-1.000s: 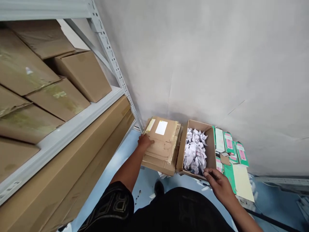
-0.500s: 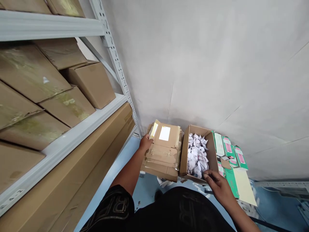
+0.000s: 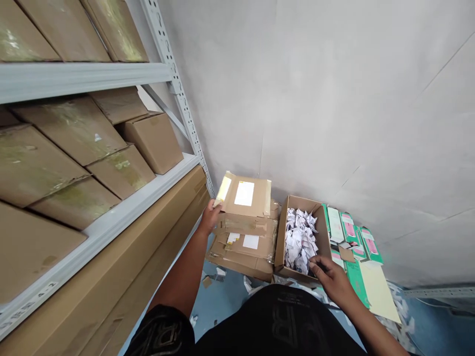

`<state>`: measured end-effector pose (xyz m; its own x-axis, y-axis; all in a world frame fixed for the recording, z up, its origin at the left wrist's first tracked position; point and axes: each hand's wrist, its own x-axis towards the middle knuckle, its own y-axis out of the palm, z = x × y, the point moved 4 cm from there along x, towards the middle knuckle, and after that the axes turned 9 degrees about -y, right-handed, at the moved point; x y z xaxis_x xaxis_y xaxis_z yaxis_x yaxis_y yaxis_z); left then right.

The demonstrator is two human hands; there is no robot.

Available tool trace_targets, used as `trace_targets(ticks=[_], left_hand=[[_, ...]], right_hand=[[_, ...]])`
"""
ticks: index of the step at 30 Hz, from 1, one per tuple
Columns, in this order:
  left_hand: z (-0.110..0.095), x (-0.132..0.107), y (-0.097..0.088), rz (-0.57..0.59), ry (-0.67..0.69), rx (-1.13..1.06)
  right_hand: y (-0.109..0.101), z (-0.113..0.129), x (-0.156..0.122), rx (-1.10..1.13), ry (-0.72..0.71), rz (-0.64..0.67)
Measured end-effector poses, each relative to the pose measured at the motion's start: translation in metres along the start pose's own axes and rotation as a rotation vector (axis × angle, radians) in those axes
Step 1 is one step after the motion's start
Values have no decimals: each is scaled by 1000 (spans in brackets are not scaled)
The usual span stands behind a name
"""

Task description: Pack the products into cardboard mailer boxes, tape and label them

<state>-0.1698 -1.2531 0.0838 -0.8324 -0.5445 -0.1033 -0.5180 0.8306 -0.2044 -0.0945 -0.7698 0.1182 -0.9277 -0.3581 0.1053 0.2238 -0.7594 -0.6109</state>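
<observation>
My left hand (image 3: 210, 216) grips the left edge of a flattened cardboard box (image 3: 245, 197) with a white label, lifted clear of the stack of flattened boxes (image 3: 243, 249) on the blue floor. My right hand (image 3: 330, 279) reaches into the near end of an open cardboard box (image 3: 280, 237) full of crumpled white paper (image 3: 300, 237); its fingers are curled at the paper, and what they hold is hidden.
A grey metal shelf rack (image 3: 111, 217) with many cardboard boxes (image 3: 152, 141) fills the left. Long flat cartons (image 3: 111, 287) lie under it. Green and pink small cartons (image 3: 352, 232) and a pale sheet (image 3: 378, 291) lie at the right by the white wall. Paper scraps litter the floor.
My left hand has lifted the top flattened box off the stack, exposing another labelled one beneath. My right hand moved from the open box's rim into the paper. The view tilted up.
</observation>
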Motion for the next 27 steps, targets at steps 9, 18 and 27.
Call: trace_targets(ticks=[9, 18, 27], left_hand=[[-100, -33, -18, 142, 144, -507], [-140, -125, 107, 603, 296, -298], [-181, -248, 246, 746, 561, -97]], right_hand=[[-7, -6, -8, 95, 102, -71], [-47, 33, 4, 663, 5, -478], [-119, -50, -110, 959, 250, -772]])
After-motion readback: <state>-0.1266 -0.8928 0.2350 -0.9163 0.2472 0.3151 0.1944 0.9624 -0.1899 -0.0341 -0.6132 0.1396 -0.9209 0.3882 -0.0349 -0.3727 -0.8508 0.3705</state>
